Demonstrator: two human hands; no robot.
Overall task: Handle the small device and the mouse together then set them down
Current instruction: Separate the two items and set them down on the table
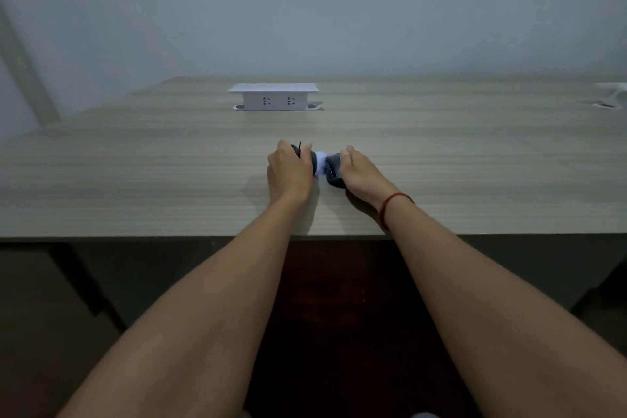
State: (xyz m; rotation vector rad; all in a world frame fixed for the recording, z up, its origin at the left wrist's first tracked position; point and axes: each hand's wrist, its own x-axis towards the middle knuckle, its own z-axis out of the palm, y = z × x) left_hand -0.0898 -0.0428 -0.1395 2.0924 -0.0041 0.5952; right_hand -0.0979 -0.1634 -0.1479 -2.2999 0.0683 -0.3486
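- Head view, surface: a wood-grain desk (135, 180) with pale grey-brown stripes, set against a plain grey-blue wall (339, 10); dim light, dark space beneath the front edge.
- Fittings: a white pop-up socket box (274, 97) stands raised at the far middle of the desk, two outlets facing forward. A second, blurred opening (605, 105) lies at the far right edge.
- Left hand (288, 171): curled down over a dark device (307, 159) resting on the desk; a thin black stalk rises between the fingers.
- Right hand (359, 171): closed over the dark mouse (334, 171), a red string bracelet (393, 207) at the wrist.
- Device and mouse sit just beside each other at mid-desk, a pale glow between them.
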